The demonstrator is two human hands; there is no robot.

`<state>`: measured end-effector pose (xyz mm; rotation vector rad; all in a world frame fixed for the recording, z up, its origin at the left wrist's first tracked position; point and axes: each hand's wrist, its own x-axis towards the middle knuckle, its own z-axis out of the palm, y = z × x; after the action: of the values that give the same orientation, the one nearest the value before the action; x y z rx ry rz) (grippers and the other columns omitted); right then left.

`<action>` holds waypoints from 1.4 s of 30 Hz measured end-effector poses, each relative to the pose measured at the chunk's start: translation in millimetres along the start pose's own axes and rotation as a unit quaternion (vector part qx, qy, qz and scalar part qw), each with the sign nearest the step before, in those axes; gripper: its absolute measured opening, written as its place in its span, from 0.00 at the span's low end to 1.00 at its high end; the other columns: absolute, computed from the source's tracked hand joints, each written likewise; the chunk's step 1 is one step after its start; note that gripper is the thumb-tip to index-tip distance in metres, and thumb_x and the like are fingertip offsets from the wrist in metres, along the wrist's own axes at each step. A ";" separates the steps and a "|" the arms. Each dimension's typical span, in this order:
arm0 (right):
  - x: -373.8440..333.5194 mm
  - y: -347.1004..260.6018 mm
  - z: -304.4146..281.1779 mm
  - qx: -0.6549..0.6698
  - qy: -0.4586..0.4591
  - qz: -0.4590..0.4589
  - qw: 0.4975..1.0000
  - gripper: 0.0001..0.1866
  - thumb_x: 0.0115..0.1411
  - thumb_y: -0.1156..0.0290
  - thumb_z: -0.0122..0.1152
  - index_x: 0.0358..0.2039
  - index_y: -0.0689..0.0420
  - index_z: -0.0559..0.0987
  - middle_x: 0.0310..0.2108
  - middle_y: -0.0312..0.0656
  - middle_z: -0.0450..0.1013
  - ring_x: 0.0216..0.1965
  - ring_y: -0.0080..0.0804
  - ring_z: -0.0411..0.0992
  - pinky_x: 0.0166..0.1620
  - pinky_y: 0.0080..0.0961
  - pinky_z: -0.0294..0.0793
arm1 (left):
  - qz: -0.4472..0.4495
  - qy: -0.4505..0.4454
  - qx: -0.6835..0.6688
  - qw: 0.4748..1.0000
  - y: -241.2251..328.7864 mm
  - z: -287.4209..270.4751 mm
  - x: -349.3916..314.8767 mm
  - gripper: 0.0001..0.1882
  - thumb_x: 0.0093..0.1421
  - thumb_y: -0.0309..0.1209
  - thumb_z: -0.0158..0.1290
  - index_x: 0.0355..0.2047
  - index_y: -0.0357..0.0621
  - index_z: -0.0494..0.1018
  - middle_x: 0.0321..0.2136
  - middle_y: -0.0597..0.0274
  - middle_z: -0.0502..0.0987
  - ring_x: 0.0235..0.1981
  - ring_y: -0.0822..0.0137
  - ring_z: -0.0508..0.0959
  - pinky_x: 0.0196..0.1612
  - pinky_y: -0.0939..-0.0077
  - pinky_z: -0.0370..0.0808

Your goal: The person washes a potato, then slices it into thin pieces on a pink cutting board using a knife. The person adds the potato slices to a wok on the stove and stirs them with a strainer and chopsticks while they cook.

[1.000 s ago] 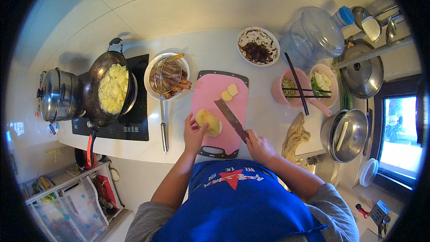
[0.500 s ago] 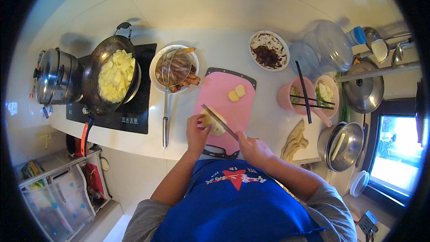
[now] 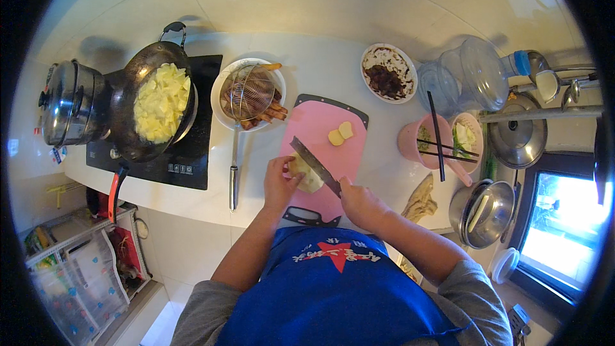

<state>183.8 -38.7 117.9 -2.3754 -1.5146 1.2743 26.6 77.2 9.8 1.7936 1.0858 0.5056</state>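
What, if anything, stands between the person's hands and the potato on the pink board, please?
Nothing visible blocks the left hand: it holds the left side of the potato. Between the right hand and the potato is only the knife it grips, blade slanting across the potato.

On the cutting board [image 3: 312, 118], two slices [image 3: 341, 133] lie toward the far right corner and the potato [image 3: 309, 181] sits nearer the front, the knife [image 3: 315, 165] along its right side. Left of the board come a bowl [image 3: 218, 106] with a strainer [image 3: 251, 94] across it, the wok [image 3: 142, 61] over the stove [image 3: 202, 131], then a pot [image 3: 80, 109]. Right of the board, a dish [image 3: 371, 92] stands farther back beside the bottle [image 3: 482, 74], and chopsticks [image 3: 436, 134] lie across a cup [image 3: 408, 144].
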 end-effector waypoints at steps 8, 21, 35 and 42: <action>7.0 0.7 -8.7 0.021 -0.007 -0.011 1.000 0.11 0.60 0.71 0.46 0.39 0.65 0.61 0.23 0.62 0.71 0.29 0.62 0.71 0.33 0.53 0.70 | -0.022 -0.021 -0.034 0.999 -5.0 -2.6 4.9 0.24 0.40 0.23 0.65 0.40 0.42 0.71 0.39 0.56 0.70 0.34 0.61 0.74 0.33 0.74 0.77; 21.6 4.6 -10.9 0.031 -0.024 -0.014 0.999 0.12 0.60 0.72 0.47 0.40 0.65 0.61 0.24 0.62 0.71 0.29 0.64 0.71 0.33 0.51 0.70 | -0.020 -0.044 0.008 0.999 -8.2 -4.3 10.3 0.23 0.41 0.24 0.65 0.40 0.40 0.72 0.38 0.55 0.70 0.34 0.60 0.75 0.35 0.72 0.76; -10.8 7.8 -4.0 0.064 0.024 0.024 0.997 0.13 0.61 0.68 0.45 0.44 0.60 0.63 0.28 0.62 0.72 0.33 0.62 0.71 0.37 0.52 0.69 | -0.003 0.053 -0.096 0.994 23.6 0.1 -5.0 0.21 0.46 0.24 0.62 0.42 0.40 0.72 0.37 0.56 0.70 0.33 0.65 0.73 0.33 0.76 0.75; -37.9 -7.8 -27.0 -0.032 -0.009 0.032 0.999 0.11 0.60 0.71 0.42 0.43 0.58 0.62 0.27 0.59 0.73 0.33 0.62 0.72 0.36 0.53 0.70 | 0.097 0.178 -0.094 0.975 47.9 -33.3 -28.1 0.10 0.54 0.19 0.53 0.38 0.36 0.70 0.34 0.56 0.69 0.31 0.70 0.72 0.33 0.79 0.72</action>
<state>188.9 -54.1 162.3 -2.4782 -1.5193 1.2806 9.7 62.8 70.6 1.6857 1.0632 1.0463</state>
